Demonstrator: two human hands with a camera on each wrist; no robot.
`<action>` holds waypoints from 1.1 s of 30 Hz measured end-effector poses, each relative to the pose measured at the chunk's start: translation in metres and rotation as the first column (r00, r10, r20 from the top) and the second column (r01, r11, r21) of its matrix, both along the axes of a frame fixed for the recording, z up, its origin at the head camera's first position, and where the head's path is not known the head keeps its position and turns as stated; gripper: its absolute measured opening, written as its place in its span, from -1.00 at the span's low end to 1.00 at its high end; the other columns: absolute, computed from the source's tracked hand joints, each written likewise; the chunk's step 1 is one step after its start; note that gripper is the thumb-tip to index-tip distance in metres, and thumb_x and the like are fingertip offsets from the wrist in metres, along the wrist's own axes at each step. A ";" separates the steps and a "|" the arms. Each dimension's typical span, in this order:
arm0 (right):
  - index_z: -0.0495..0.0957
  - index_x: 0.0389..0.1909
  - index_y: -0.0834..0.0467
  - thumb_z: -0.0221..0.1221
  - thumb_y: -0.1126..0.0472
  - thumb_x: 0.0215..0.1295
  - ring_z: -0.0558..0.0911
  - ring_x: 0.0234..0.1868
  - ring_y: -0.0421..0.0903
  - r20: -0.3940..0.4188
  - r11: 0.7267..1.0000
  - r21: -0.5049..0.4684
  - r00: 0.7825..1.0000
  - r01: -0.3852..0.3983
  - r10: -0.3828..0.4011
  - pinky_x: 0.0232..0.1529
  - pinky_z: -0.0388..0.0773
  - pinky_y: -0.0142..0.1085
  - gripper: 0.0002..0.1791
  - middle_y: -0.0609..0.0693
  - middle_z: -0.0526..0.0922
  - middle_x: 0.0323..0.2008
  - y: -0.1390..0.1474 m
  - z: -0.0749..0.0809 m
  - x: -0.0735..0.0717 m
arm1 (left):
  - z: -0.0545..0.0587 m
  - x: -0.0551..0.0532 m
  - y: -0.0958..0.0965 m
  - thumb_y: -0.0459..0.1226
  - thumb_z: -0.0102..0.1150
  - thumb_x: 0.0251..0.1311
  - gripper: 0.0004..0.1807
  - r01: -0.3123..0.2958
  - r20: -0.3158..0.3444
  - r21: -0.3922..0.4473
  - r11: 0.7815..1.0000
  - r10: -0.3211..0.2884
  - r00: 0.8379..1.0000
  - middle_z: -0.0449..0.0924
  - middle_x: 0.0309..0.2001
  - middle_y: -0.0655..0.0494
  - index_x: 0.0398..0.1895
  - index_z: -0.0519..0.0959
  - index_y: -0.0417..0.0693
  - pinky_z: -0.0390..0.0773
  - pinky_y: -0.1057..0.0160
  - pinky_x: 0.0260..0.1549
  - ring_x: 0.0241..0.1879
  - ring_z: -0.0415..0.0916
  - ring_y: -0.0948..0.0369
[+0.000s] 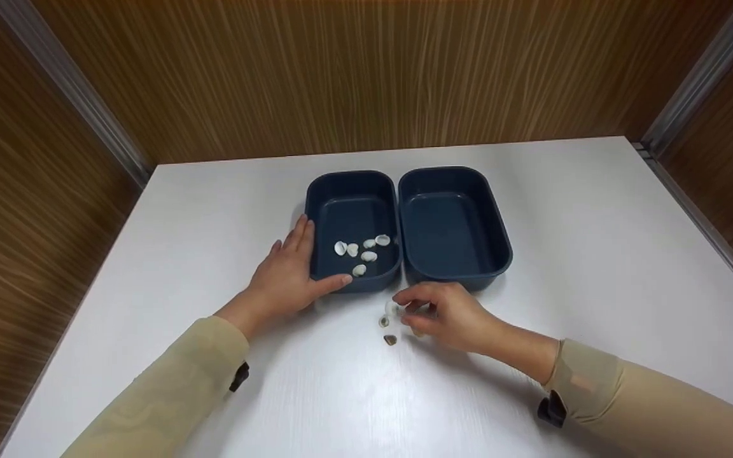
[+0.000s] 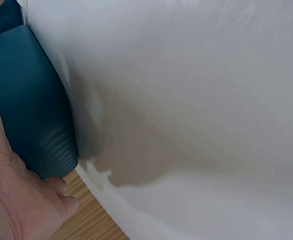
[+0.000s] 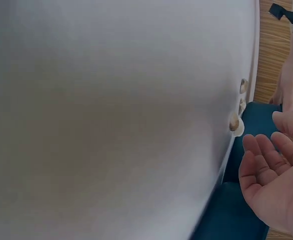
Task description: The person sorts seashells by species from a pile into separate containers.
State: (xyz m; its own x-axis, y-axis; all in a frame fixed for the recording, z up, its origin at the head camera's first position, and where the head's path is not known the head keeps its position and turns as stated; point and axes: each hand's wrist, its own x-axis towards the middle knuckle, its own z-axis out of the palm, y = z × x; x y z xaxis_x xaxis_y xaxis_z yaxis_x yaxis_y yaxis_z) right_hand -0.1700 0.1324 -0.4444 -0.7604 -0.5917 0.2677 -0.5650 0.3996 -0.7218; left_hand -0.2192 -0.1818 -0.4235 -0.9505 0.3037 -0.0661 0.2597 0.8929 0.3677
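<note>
My left hand (image 1: 287, 273) rests against the left dark blue box (image 1: 357, 284), fingers straight along its side and thumb over the front rim. Several pale seashells (image 1: 368, 256) lie inside that box. In the left wrist view the hand (image 2: 21, 200) touches the box wall (image 2: 31, 100). My right hand (image 1: 449, 315) is just in front of the boxes, over a few loose shells. Thumb and index finger stand apart beside a whitish shell (image 1: 392, 308). A brown shell (image 1: 390, 340) lies nearby. The right wrist view shows the fingers loosely bent, with a ridged shell (image 3: 234, 122) beyond them.
A second dark blue box (image 1: 449, 235) with nothing in it stands right beside the first. Both are on a white table (image 1: 570, 254). Wood-grain panels (image 1: 373, 76) enclose the back and sides.
</note>
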 end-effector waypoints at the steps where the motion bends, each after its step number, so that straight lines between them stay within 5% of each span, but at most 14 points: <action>1: 0.74 0.03 0.31 0.37 0.40 0.34 0.79 -0.14 0.02 -0.005 1.000 0.007 1.000 0.006 -0.006 -0.12 0.72 -0.10 -0.73 0.12 0.81 -0.10 0.000 -0.001 0.000 | 0.000 0.000 0.000 0.66 -0.10 0.15 0.45 0.000 0.000 -0.002 1.000 0.000 1.000 -0.44 0.74 -0.05 0.73 -0.29 -0.18 -0.16 -0.12 0.62 0.69 -0.20 0.00; 14: 0.74 0.08 0.29 0.41 0.42 0.26 0.74 -0.09 0.02 -0.050 0.997 0.079 0.999 0.020 -0.016 0.02 0.70 -0.10 -0.65 0.08 0.81 -0.07 -0.007 -0.010 -0.005 | 0.000 -0.001 0.000 0.63 -0.08 0.18 0.43 0.006 -0.019 -0.002 1.000 -0.006 1.000 -0.40 0.74 -0.10 0.72 -0.24 -0.25 -0.11 -0.17 0.60 0.68 -0.14 -0.02; 33: 0.75 0.06 0.24 0.43 0.36 0.24 0.68 -0.22 -0.04 -0.135 0.985 0.174 0.991 -0.001 0.025 -0.18 0.65 -0.27 -0.65 0.08 0.72 -0.13 -0.014 -0.014 -0.010 | -0.002 -0.002 -0.001 0.64 -0.09 0.17 0.45 0.011 -0.026 0.004 1.000 -0.011 1.000 -0.40 0.74 -0.10 0.72 -0.25 -0.24 -0.12 -0.17 0.60 0.69 -0.17 0.00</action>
State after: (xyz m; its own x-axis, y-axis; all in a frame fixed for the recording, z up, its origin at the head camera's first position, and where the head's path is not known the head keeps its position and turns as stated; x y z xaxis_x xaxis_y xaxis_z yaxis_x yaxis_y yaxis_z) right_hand -0.1796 0.1187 -0.4583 -0.7157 -0.6479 0.2607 -0.6593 0.5037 -0.5582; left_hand -0.2208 -0.1827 -0.4255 -0.9484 0.3146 -0.0404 0.2792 0.8885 0.3642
